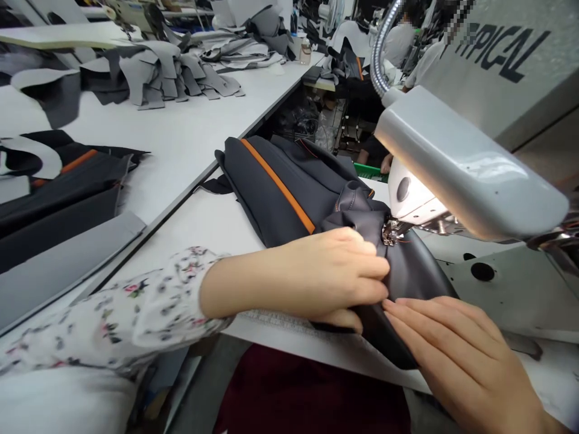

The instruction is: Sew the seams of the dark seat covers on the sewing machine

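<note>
A black, leather-like seat cover (289,163) with an orange stripe lies bunched across the sewing machine bed. Its near part passes under the presser foot (391,231). My left hand (346,274) is closed on the cover just in front of the foot, fingers curled into the folds, thumb tucked low. To its right, my right hand (456,337) rests with straight fingers along the cover's near edge, the fingertips close to my left hand. The thumb of that hand is hidden. Stitching under the foot is too small to make out.
The machine's lamp (470,175) hangs low over the right side. On the white table (190,126) to the left are grey fabric pieces (154,72) and another black-and-orange cover (58,187). A ruler strip (275,320) runs along the near edge. Other people sit farther back.
</note>
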{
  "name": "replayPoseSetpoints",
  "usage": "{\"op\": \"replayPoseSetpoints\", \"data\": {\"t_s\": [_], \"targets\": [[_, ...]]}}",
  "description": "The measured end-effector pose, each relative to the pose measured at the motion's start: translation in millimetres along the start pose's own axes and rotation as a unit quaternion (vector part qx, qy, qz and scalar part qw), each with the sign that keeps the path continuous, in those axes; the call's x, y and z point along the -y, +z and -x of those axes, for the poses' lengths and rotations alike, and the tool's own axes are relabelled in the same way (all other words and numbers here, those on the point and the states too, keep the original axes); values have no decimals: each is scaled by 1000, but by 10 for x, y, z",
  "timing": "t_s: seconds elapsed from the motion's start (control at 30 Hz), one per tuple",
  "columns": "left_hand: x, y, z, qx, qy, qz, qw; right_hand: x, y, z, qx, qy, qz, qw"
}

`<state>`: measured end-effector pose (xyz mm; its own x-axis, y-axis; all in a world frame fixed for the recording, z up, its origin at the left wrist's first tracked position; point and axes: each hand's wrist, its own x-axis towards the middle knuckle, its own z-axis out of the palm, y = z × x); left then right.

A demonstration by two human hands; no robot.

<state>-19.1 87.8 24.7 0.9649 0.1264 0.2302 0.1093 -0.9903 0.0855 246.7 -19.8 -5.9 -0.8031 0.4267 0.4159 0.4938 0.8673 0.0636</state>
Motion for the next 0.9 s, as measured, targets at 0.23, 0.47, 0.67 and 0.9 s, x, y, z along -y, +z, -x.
{"op": "replayPoseSetpoints", "data": {"t_s": [0.23, 0.47, 0.67, 0.9], "targets": [[-15, 383, -224, -73, -22, -122, 990, 137, 22, -163, -61, 118, -28, 991], [-128, 206, -142, -21, -56, -104, 993, 55, -67, -186, -37, 45, 6, 998], [-18, 116, -268, 33, -35, -63, 997, 107, -72, -217, -71, 133, -18, 988], [32, 179, -273, -17, -30, -78, 996, -25, -53, -157, -48, 54, 11, 997]]}}
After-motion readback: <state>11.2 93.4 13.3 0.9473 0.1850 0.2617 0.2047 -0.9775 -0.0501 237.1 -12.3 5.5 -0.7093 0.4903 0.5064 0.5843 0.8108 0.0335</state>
